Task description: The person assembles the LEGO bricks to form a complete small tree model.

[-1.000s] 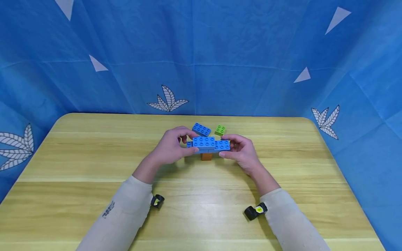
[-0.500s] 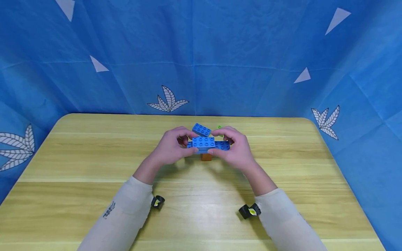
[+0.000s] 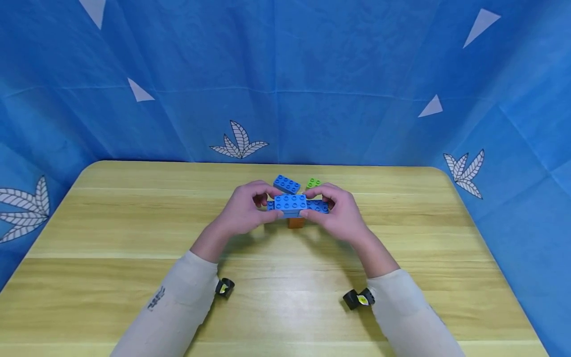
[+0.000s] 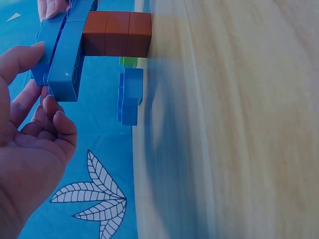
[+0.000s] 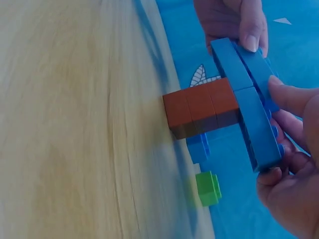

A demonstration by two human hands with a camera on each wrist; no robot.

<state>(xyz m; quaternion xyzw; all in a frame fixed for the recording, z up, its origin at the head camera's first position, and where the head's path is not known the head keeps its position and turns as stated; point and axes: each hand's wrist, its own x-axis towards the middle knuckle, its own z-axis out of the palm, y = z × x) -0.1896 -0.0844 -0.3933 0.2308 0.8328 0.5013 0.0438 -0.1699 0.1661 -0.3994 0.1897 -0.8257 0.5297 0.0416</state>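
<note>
A brown column [image 5: 202, 107] of stacked bricks stands upright on the table. Across its top lie two blue bricks end to end [image 5: 256, 124]. Over their seam sits another blue brick [image 3: 290, 202], with a narrow dark gap visible below it in the wrist views. My left hand [image 3: 243, 210] pinches this upper brick's left end, thumb in front and fingers behind. At its right end my right hand [image 3: 340, 214] grips it likewise, thumb on the near face. Curled lower fingers of the right hand are close to the right lower brick; whether they press it I cannot tell.
Behind the build, a loose blue brick [image 3: 287, 184] and a small green brick [image 3: 314, 183] lie on the wooden table [image 3: 134, 223]. A blue patterned cloth [image 3: 348, 89] hangs beyond the table's back edge.
My right hand has shifted left from the right lower brick to the upper blue brick, then barely moved. The left hand stays at the upper brick's left end.
</note>
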